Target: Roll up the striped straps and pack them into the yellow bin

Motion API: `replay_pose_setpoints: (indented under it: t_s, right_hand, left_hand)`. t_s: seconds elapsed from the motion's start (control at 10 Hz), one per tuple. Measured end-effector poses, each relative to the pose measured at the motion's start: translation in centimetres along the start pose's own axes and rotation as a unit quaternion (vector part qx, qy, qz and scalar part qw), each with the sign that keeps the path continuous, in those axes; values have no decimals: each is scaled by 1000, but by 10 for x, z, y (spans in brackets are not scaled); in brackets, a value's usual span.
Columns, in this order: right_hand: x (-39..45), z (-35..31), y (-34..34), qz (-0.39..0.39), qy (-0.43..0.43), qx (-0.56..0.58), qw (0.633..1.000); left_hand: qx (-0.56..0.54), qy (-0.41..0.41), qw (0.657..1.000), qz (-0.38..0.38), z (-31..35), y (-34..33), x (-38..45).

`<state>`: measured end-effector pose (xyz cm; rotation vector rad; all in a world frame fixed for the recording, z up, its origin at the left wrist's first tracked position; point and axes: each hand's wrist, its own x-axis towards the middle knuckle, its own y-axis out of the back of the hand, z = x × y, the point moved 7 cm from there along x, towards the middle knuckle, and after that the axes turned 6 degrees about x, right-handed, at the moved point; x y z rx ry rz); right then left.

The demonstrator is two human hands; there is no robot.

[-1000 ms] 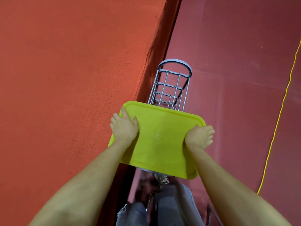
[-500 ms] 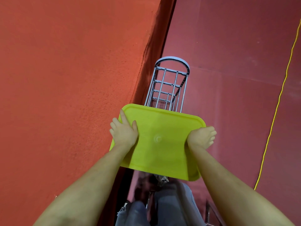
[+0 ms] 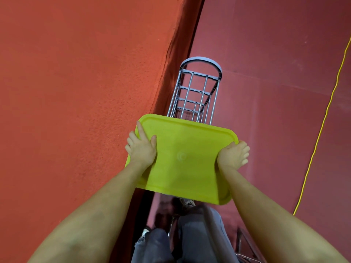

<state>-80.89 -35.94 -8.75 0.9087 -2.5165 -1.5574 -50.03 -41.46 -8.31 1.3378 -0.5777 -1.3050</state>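
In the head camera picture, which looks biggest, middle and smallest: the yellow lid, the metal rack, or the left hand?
1. yellow lid
2. metal rack, though it stands farther away, so its true size is unsure
3. left hand

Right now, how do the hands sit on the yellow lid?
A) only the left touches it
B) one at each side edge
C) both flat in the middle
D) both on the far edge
B: the left hand lies on the left side of the lid and the right hand curls over its right edge.
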Motion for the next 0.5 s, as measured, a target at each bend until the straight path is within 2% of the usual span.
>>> replay_pose_setpoints:
  t_s: [0.1, 0.2, 0.3, 0.4, 0.5]
  right_hand:
    - [-10, -11, 1, 15, 40, -29, 999]
    - [-28, -29, -3, 24, 141, -4, 990]
    - [-49, -57, -8, -25, 237, 48, 970]
    - [-68, -87, -23, -125, 282, 101, 946]
    - [-90, -112, -39, -225, 309, 138, 914]
  left_hand:
    - [-9, 2, 1000, -17, -1, 3, -1]
    - [-36, 2, 999, -12, -1, 11, -5]
    - [-49, -25, 998, 10, 2, 23, -13]
    - [-71, -52, 995, 40, 2, 42, -17]
    - [-138, -11, 989, 57, -13, 61, -18]
